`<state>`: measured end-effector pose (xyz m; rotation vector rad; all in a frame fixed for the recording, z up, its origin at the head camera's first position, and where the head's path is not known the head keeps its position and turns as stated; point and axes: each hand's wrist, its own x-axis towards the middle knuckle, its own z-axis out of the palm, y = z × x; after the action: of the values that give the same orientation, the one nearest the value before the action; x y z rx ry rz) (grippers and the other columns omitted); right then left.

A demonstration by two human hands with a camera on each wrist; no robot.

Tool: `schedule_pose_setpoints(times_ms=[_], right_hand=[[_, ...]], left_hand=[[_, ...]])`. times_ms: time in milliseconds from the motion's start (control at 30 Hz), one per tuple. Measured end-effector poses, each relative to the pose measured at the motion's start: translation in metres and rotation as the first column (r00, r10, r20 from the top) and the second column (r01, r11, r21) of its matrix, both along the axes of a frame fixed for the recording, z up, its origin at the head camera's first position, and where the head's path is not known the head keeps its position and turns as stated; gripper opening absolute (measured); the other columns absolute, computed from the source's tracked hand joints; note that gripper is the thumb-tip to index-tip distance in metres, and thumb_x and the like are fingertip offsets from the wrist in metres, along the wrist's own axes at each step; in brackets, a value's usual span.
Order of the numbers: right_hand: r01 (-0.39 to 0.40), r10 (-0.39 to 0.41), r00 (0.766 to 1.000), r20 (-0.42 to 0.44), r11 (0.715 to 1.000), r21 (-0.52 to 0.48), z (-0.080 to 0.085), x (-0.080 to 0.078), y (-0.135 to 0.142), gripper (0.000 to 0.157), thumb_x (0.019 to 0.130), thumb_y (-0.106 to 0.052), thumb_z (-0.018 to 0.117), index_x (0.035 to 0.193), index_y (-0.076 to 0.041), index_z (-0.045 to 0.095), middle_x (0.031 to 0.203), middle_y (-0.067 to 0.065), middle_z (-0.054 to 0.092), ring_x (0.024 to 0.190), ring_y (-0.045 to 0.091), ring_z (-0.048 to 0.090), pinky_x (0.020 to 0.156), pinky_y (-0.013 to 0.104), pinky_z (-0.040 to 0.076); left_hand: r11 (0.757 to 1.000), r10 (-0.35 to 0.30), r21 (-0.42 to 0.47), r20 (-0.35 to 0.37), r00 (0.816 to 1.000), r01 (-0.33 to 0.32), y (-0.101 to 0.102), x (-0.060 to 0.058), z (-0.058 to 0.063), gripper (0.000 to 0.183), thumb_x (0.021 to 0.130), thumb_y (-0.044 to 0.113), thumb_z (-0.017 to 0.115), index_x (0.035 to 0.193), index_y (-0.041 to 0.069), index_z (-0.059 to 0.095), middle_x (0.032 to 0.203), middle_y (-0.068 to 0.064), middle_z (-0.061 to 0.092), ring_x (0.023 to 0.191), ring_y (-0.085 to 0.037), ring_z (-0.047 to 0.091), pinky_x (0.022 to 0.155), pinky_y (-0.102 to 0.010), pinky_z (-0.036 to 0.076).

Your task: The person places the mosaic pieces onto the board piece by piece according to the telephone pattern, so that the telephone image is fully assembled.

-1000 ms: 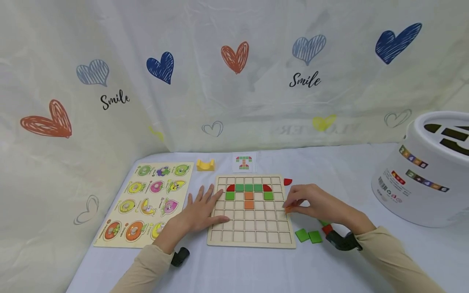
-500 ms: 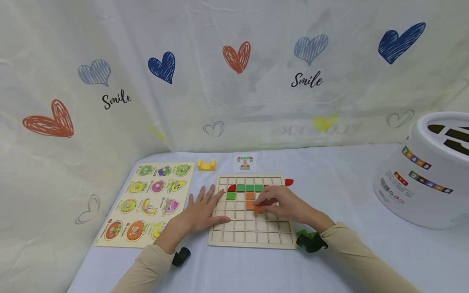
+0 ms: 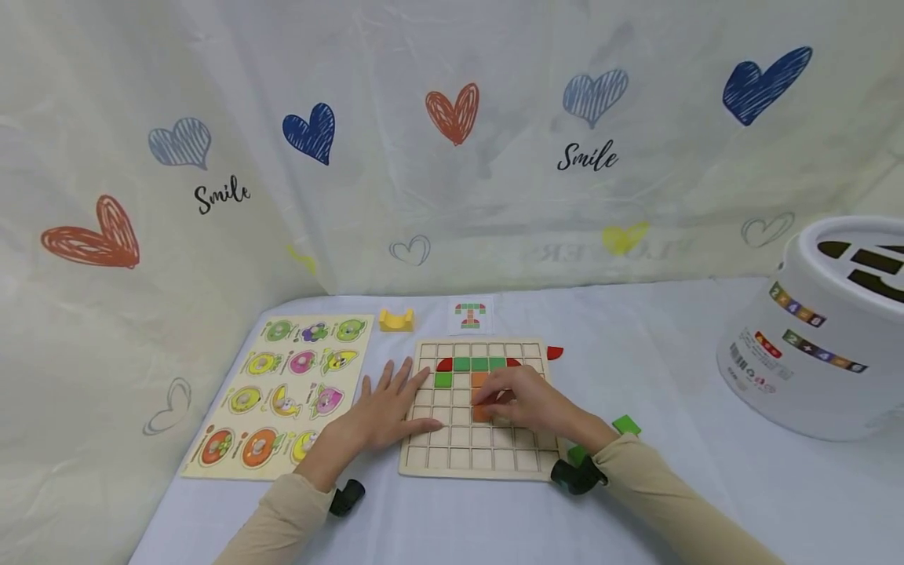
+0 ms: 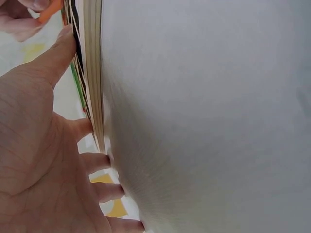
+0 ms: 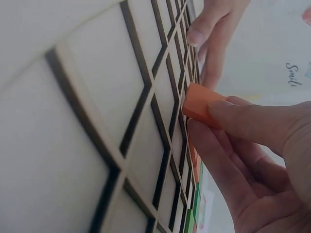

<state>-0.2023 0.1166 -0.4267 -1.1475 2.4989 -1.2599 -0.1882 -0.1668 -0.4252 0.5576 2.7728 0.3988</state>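
Note:
A wooden grid board (image 3: pixel 452 457) lies on the table, with red, green and orange tiles set in its upper cells. My right hand (image 3: pixel 526 400) is over the middle of it, pinching an orange square tile (image 5: pixel 201 103) between thumb and fingers. In the right wrist view that tile is tilted, one edge right at the grid. My left hand (image 3: pixel 381 412) lies flat with spread fingers on the board's left edge, thumb (image 4: pixel 56 56) on its face. Above the held tile, an orange tile (image 3: pixel 479 380) sits in a cell. The green tile on the right of the pattern is hidden by my right hand.
Behind the board stands a pattern card (image 3: pixel 470 315), with a yellow holder (image 3: pixel 396 320) to its left. A fruit puzzle board (image 3: pixel 282 392) lies at left. Loose green tiles (image 3: pixel 626 424) and a red quarter-round tile (image 3: pixel 555 353) lie at right, near a large white bucket (image 3: pixel 798 353).
My right hand has carried the orange tile from the board's right edge leftward to the column of orange tiles, then slightly lower. The left hand has stayed in place.

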Motion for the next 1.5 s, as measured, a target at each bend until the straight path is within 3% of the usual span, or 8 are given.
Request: schedule_pose_setpoints(times_ms=[400, 633, 967, 1500], right_hand=[[-0.008, 0.007, 0.999, 0.037, 0.999, 0.046, 0.003, 0.005, -0.004, 0.017, 0.092, -0.003, 0.080, 0.108, -0.006, 0.082, 0.098, -0.003, 0.072, 0.088, 0.008, 0.063, 0.078, 0.025, 0.057], [-0.022, 0.030, 0.997, -0.068, 0.993, 0.119, 0.007, 0.006, -0.006, 0.016, 0.090, -0.002, 0.081, 0.106, -0.003, 0.082, 0.097, -0.001, 0.072, 0.086, 0.008, 0.062, 0.074, 0.023, 0.056], [-0.014, 0.061, 0.973, -0.221, 0.978, 0.208, 0.011, 0.011, -0.013, 0.016, 0.087, 0.003, 0.081, 0.103, 0.001, 0.081, 0.094, 0.005, 0.070, 0.086, 0.015, 0.065, 0.076, 0.022, 0.056], [0.038, 0.043, 0.951, -0.306, 0.966, 0.255, 0.010, 0.017, -0.016, 0.016, 0.087, 0.003, 0.082, 0.102, -0.002, 0.082, 0.088, 0.000, 0.063, 0.080, 0.012, 0.058, 0.073, 0.020, 0.053]], left_hand=[[1.000, 0.007, -0.009, -0.006, 1.000, -0.007, -0.001, 0.001, -0.002, 0.095, 0.097, 0.070, 0.057, 0.168, 0.016, 0.025, 0.174, -0.020, 0.012, 0.159, -0.048, 0.005, 0.119, -0.076, 0.006], [1.000, 0.007, -0.007, -0.003, 1.000, -0.007, -0.001, 0.000, -0.001, 0.094, 0.097, 0.069, 0.057, 0.168, 0.016, 0.025, 0.174, -0.020, 0.012, 0.158, -0.048, 0.005, 0.119, -0.076, 0.006], [1.000, 0.009, 0.003, -0.003, 1.000, -0.009, 0.000, 0.001, 0.000, 0.094, 0.097, 0.068, 0.058, 0.168, 0.015, 0.026, 0.174, -0.020, 0.012, 0.158, -0.048, 0.005, 0.119, -0.076, 0.006], [1.000, 0.009, -0.001, 0.000, 1.000, -0.009, 0.002, 0.002, 0.001, 0.094, 0.097, 0.067, 0.059, 0.167, 0.015, 0.026, 0.174, -0.021, 0.012, 0.158, -0.049, 0.005, 0.119, -0.076, 0.006]])
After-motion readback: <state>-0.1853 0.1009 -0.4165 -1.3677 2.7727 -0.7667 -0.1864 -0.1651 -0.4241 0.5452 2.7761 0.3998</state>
